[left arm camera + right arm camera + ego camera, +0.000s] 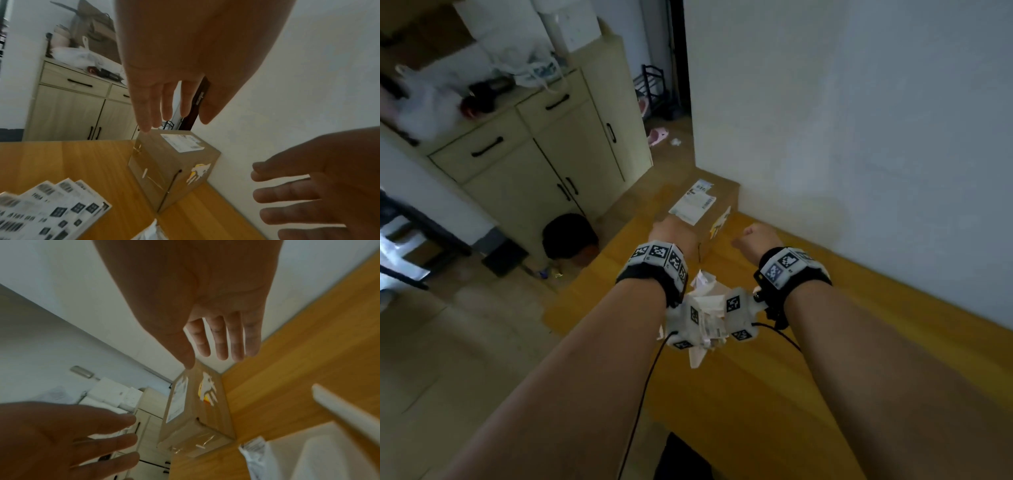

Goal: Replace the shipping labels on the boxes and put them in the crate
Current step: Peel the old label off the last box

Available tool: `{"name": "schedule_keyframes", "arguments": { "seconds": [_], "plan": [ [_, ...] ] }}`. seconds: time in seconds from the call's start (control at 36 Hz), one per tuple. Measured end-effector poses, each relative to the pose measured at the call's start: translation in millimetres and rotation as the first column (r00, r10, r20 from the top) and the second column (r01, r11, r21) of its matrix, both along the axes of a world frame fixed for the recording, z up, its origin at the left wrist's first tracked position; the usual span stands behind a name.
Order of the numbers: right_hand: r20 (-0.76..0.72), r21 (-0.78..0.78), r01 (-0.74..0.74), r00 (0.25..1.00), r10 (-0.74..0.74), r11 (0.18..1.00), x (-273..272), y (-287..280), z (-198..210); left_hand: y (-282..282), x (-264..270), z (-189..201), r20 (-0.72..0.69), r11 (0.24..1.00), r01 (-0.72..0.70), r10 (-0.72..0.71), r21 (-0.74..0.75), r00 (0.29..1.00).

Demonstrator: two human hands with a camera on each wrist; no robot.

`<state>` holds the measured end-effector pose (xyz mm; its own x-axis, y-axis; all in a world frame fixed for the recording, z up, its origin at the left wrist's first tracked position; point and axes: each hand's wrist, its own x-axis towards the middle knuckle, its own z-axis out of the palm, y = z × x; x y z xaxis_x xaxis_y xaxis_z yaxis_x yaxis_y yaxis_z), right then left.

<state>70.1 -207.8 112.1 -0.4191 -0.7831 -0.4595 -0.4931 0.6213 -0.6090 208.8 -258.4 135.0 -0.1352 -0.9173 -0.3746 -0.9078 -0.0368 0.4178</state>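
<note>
A brown cardboard box (pixel 717 205) stands at the far end of the wooden table (pixel 774 377), against the white wall. A white shipping label (pixel 693 202) is stuck on its top, and a yellow and white sticker (pixel 198 173) on its side. My left hand (pixel 164 105) reaches over the box's left side with straight, spread fingers; whether a fingertip touches the top corner is unclear. My right hand (pixel 218 340) is open and empty, just right of the box. Both hands hold nothing. No crate is in view.
A fanned stack of printed labels (pixel 51 211) lies on the table near my left wrist. Crumpled white paper scraps (pixel 705 301) sit between my wrists. A beige cabinet (pixel 544 154) and a black bin (pixel 570 236) stand left of the table.
</note>
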Motion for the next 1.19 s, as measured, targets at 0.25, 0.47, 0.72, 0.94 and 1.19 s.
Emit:
{"name": "schedule_keyframes", "arguments": {
  "seconds": [0.25, 0.47, 0.72, 0.94, 1.19],
  "plan": [
    [0.128, 0.107, 0.112, 0.984, -0.125, 0.988, 26, -62, -29, -100, 7, -46, 0.059, 0.998, -0.033, 0.029, 0.061, 0.998],
    [0.234, 0.1, 0.208, 0.946, -0.226, 0.973, 29, -91, -50, -131, -3, -74, 0.1, 0.991, -0.044, 0.032, 0.124, 0.994],
    [0.233, 0.054, 0.28, 0.93, -0.284, 0.959, 22, -79, -47, -125, -11, -59, -0.08, 0.985, -0.11, 0.121, 0.13, 0.989],
    [0.218, -0.054, 0.466, 0.869, -0.445, 0.883, -16, -10, -20, -46, -44, -28, -0.379, 0.984, -0.115, 0.16, 0.14, 0.912],
    [0.193, -0.146, 0.544, 0.835, -0.516, 0.826, -70, 123, -7, 91, -102, -19, -0.451, 0.992, 0.031, 0.027, 0.12, 0.892]
  ]
}}
